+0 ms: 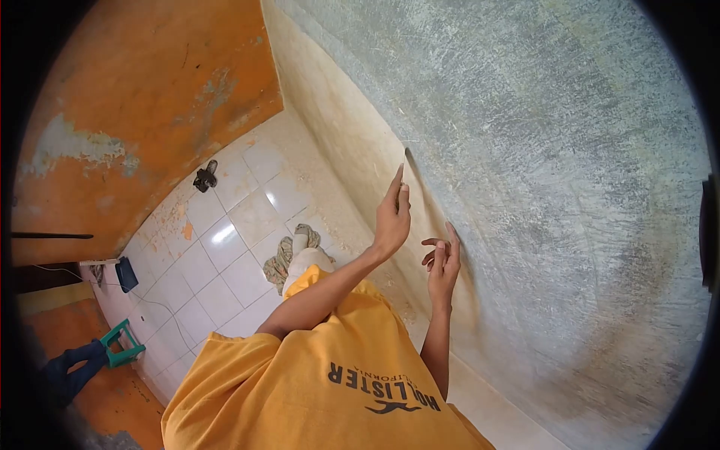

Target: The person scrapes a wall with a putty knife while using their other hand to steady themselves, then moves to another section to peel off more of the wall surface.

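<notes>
left hand – fingers straight, holding nothing, tips pressed on the rough grey-green plastered wall | right hand – fingers loosely curled, empty, just beside wall | advice – keep fingertip pressure light and even along the cream-grey edge

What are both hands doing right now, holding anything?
Left hand: open, fingers straight, against the wall, holding nothing.
Right hand: open, fingers loosely curled, beside the wall, empty.
</notes>
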`<state>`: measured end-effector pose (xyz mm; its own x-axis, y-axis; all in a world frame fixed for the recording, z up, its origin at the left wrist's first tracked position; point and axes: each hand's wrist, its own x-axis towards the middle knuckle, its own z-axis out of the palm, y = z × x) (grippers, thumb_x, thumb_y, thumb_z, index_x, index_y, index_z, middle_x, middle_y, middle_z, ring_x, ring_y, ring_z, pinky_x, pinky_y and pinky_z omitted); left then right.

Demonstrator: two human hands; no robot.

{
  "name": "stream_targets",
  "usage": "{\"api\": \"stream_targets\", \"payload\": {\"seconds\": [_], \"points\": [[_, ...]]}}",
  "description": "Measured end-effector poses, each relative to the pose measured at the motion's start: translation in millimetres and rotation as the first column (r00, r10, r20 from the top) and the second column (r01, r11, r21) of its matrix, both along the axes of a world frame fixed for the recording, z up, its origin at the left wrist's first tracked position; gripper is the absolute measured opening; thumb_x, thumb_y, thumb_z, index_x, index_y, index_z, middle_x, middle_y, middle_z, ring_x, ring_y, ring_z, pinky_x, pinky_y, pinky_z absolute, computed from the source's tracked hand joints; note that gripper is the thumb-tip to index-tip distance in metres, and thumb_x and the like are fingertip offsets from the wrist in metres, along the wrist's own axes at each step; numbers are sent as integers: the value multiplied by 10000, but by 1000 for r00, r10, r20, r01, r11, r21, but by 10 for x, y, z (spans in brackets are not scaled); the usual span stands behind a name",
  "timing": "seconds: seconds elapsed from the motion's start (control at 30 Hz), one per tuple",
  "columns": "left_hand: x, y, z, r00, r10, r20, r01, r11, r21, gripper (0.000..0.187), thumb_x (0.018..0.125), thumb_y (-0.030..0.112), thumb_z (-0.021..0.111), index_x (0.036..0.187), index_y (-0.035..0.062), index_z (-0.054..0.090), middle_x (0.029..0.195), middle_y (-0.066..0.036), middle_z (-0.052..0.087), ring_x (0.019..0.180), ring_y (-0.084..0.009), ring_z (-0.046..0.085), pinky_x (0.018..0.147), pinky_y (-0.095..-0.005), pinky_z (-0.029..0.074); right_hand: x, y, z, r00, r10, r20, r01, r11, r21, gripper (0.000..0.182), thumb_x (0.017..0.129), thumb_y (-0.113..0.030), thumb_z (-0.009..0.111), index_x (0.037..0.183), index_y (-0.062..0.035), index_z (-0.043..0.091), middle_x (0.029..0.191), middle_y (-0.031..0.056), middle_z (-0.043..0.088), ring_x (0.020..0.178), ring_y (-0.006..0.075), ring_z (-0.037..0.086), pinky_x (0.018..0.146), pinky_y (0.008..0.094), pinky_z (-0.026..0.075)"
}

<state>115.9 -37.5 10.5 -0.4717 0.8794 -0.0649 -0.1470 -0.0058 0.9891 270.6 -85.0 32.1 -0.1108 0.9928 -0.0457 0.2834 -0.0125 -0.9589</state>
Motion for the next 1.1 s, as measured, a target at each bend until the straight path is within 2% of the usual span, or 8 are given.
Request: {"api": "stream_targets", "payload": {"seconds": [0.27, 0.37, 0.57, 0.8, 0.83, 0.93, 1.03, 1.1], "points": [[-81, -51, 170, 995, -86, 58, 90, 994, -62, 556, 1122, 345, 443, 1628, 139, 343, 744, 30, 422, 638, -61, 419, 523, -241, 421, -58, 51, -18, 1000, 12, -13, -12, 1000, 16, 470, 1123, -273, 455, 1540, -59, 424, 988, 94, 717, 678, 88, 560, 616, 252, 492], [-103, -68, 111, 998, -69, 1, 69, 996, -61, 497, 1127, 261, 428, 1605, 132, 394, 777, -54, 532, 689, -121, 473, 670, -301, 463, -23, 46, 3, 1000, 6, -11, -6, 1000, 16, 467, 1121, -264, 460, 1538, -57, 427, 990, 94, 717, 673, 89, 560, 613, 254, 493], [-186, 148, 43, 1000, 16, -3, -16, 998, -68, 490, 1120, 251, 440, 1590, 113, 416, 769, -48, 538, 680, -112, 478, 647, -298, 460, -33, 78, 0, 1000, 6, 2, -6, 999, 48, 465, 1119, -262, 466, 1533, -53, 437, 980, 87, 712, 665, 87, 559, 609, 249, 490], [-108, -92, 119, 992, -102, 72, 107, 992, -64, 500, 1118, 254, 448, 1583, 74, 417, 773, -17, 506, 692, -99, 479, 641, -275, 452, -18, 54, -37, 1000, 2, -3, -2, 1000, 25, 454, 1120, -247, 461, 1528, -47, 443, 977, 86, 713, 657, 83, 556, 599, 245, 486], [-188, 14, 75, 996, -57, 70, 58, 998, -3, 544, 1123, 359, 437, 1613, 133, 370, 719, 50, 440, 591, -51, 423, 484, -225, 394, -18, 75, -29, 1000, 5, 3, -5, 999, 36, 453, 1121, -245, 460, 1527, -47, 443, 978, 87, 714, 658, 82, 555, 599, 244, 486], [-234, -12, 114, 991, -103, 90, 107, 993, -42, 549, 1121, 368, 440, 1619, 151, 362, 724, 49, 430, 597, -53, 412, 493, -223, 390, 1, 50, -25, 1000, 7, 5, -7, 999, 38, 448, 1121, -240, 457, 1525, -46, 443, 979, 87, 716, 659, 79, 553, 600, 242, 486], [-124, -175, 181, 986, -160, 40, 163, 983, -88, 495, 1127, 266, 424, 1597, 111, 406, 773, -30, 497, 686, -115, 471, 662, -277, 459, -2, 74, -60, 1000, 8, -23, -7, 999, 41, 445, 1122, -236, 456, 1526, -51, 444, 983, 83, 715, 651, 71, 548, 591, 231, 473], [-204, -56, 210, 989, -128, 78, 136, 985, -107, 496, 1127, 261, 417, 1600, 114, 401, 770, -35, 499, 684, -117, 474, 662, -284, 461, -29, 87, -61, 1000, 6, -23, -4, 999, 54, 444, 1123, -240, 458, 1531, -65, 446, 996, 75, 712, 631, 58, 541, 566, 214, 444]]}}
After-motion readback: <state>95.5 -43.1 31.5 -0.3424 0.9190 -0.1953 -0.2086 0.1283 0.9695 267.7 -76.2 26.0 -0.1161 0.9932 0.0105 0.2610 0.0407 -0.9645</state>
